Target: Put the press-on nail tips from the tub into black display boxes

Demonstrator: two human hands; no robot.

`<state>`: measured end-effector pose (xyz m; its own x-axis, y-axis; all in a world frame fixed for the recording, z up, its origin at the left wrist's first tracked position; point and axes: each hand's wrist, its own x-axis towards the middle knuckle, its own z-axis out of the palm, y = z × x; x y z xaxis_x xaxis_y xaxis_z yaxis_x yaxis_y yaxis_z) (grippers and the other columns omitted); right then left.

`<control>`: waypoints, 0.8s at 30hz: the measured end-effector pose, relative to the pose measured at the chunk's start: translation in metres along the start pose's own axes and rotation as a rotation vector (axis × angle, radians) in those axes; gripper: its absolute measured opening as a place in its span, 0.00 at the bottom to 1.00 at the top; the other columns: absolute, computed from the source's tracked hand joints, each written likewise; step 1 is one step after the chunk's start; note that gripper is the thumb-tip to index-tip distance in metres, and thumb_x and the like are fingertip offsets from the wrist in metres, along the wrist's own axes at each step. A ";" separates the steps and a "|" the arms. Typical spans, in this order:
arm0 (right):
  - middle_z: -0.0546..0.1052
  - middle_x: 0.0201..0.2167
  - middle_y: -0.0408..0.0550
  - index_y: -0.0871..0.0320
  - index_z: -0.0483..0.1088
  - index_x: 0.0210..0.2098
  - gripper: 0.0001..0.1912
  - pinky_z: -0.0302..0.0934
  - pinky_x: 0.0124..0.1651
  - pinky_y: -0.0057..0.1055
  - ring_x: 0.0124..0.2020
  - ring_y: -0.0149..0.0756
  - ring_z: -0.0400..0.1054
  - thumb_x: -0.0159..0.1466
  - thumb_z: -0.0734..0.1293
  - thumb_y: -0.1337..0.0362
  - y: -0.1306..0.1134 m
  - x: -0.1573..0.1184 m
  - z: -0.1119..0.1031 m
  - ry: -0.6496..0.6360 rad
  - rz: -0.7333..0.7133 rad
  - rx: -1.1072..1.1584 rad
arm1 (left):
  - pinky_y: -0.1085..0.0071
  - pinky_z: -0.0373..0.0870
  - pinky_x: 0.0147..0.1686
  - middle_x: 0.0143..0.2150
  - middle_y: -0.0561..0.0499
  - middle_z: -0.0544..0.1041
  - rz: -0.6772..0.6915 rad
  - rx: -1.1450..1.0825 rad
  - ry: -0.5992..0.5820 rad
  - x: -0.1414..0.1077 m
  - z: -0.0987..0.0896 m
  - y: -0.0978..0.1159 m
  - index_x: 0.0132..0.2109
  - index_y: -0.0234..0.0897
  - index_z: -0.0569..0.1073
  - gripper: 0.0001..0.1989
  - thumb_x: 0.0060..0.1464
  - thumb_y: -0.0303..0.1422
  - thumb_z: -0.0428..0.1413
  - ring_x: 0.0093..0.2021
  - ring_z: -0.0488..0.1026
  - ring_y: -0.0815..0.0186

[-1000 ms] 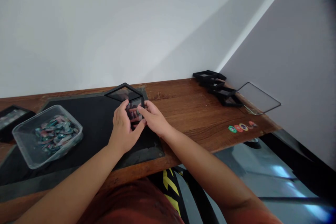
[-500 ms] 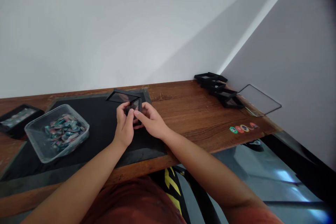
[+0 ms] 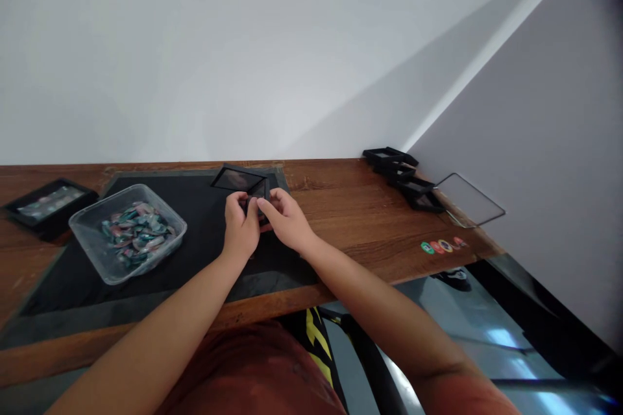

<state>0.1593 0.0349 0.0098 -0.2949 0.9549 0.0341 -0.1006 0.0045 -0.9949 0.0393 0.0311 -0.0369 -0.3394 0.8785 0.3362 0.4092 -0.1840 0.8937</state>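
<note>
Between my hands is a small black display frame [image 3: 265, 189], held close to the far side of the dark mat. Its thin lid with a clear window [image 3: 237, 179] is swung open to the left. My left hand [image 3: 241, 228] grips the frame's left side, with the thumb on the near part. From the right, my right hand [image 3: 288, 220] wraps around it, fingers behind and thumb in front. Both thumbs meet at the near part, and whatever lies under them is hidden. To the left stands a clear plastic tub [image 3: 92, 240] of small wrapped teal and pink pieces.
A black frame box with a clear window [image 3: 51, 204] lies at the far left. Several black frames [image 3: 409, 178] are piled at the back right near a thin wire rectangle [image 3: 470, 194]. Round stickers [image 3: 444, 246] mark the wooden table [image 3: 335, 207]; a dark mat [image 3: 195, 207] lies under the tub.
The view has shifted slightly, so the tub and the left frame box sit further right in the picture. Both hands keep their hold on the display frame, thumbs still together.
</note>
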 end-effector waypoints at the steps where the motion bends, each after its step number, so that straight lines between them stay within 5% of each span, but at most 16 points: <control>1: 0.72 0.32 0.38 0.53 0.61 0.36 0.14 0.73 0.29 0.25 0.32 0.30 0.72 0.64 0.68 0.53 -0.001 0.001 -0.001 0.009 -0.013 -0.043 | 0.53 0.69 0.58 0.51 0.43 0.71 0.012 0.020 0.000 0.000 -0.001 0.001 0.51 0.40 0.65 0.12 0.67 0.41 0.50 0.54 0.71 0.56; 8: 0.78 0.40 0.46 0.54 0.65 0.40 0.13 0.74 0.29 0.29 0.33 0.33 0.77 0.66 0.67 0.52 -0.008 0.006 -0.017 0.122 -0.111 -0.309 | 0.50 0.70 0.54 0.43 0.43 0.77 0.170 0.208 -0.182 -0.003 -0.009 0.007 0.42 0.39 0.71 0.04 0.64 0.32 0.52 0.49 0.73 0.52; 14: 0.81 0.42 0.48 0.54 0.62 0.36 0.14 0.73 0.23 0.30 0.27 0.34 0.76 0.60 0.70 0.54 -0.019 0.011 -0.039 0.224 0.035 -0.139 | 0.51 0.71 0.53 0.43 0.44 0.79 0.252 0.329 -0.313 -0.009 -0.013 0.010 0.41 0.40 0.73 0.11 0.55 0.20 0.53 0.49 0.72 0.51; 19: 0.82 0.40 0.46 0.54 0.61 0.34 0.13 0.71 0.20 0.30 0.22 0.33 0.74 0.59 0.68 0.55 -0.008 0.016 -0.057 0.303 0.064 -0.026 | 0.50 0.69 0.54 0.49 0.43 0.78 0.256 0.408 -0.298 -0.010 -0.014 0.012 0.45 0.41 0.74 0.16 0.55 0.18 0.50 0.52 0.71 0.50; 24: 0.82 0.37 0.47 0.54 0.61 0.34 0.13 0.67 0.16 0.29 0.19 0.32 0.72 0.58 0.67 0.55 0.009 0.020 -0.073 0.343 0.010 0.072 | 0.39 0.60 0.61 0.62 0.33 0.72 0.232 0.505 -0.239 -0.010 -0.013 0.013 0.53 0.35 0.72 0.16 0.57 0.26 0.56 0.65 0.63 0.39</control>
<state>0.2218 0.0760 -0.0057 0.0392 0.9990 -0.0217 -0.1702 -0.0147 -0.9853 0.0370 0.0148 -0.0250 -0.0176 0.9261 0.3769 0.8212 -0.2016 0.5339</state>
